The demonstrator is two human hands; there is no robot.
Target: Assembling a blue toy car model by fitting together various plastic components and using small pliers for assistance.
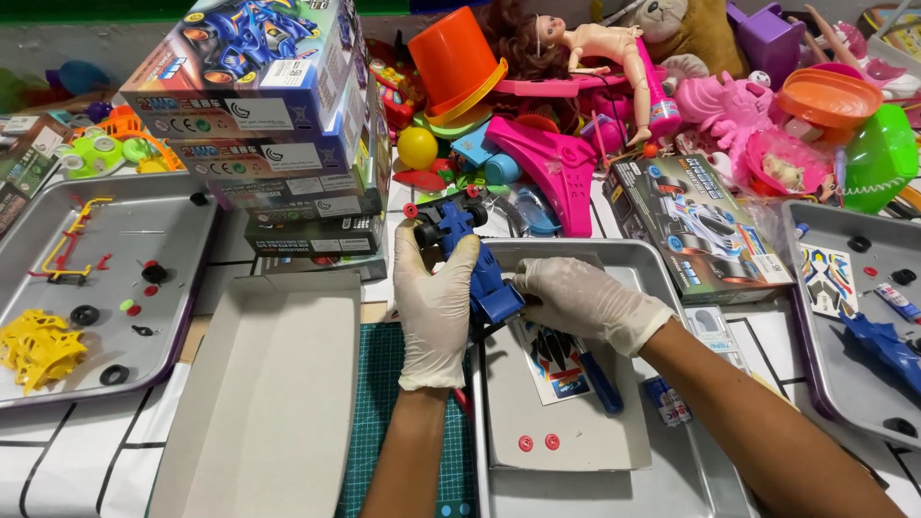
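Note:
Both hands wear white gloves. My left hand (pixel 435 305) grips a blue toy car body with black wheels (pixel 470 251), held upright over the near edge of a metal tray (pixel 662 278). My right hand (pixel 583 300) pinches the lower end of the same blue car from the right. Under the hands, a white box lid (pixel 595 436) lies in the tray, holding a sticker sheet (pixel 552 363), a blue screwdriver (pixel 601 382) and two small red round parts (pixel 538 442).
An empty white box tray (pixel 269 403) lies at left on a green cutting mat (pixel 384 384). A stack of toy car boxes (pixel 278 125) stands behind it. Metal trays with small parts sit far left (pixel 173 288) and far right (pixel 815 317). Piled toys fill the back.

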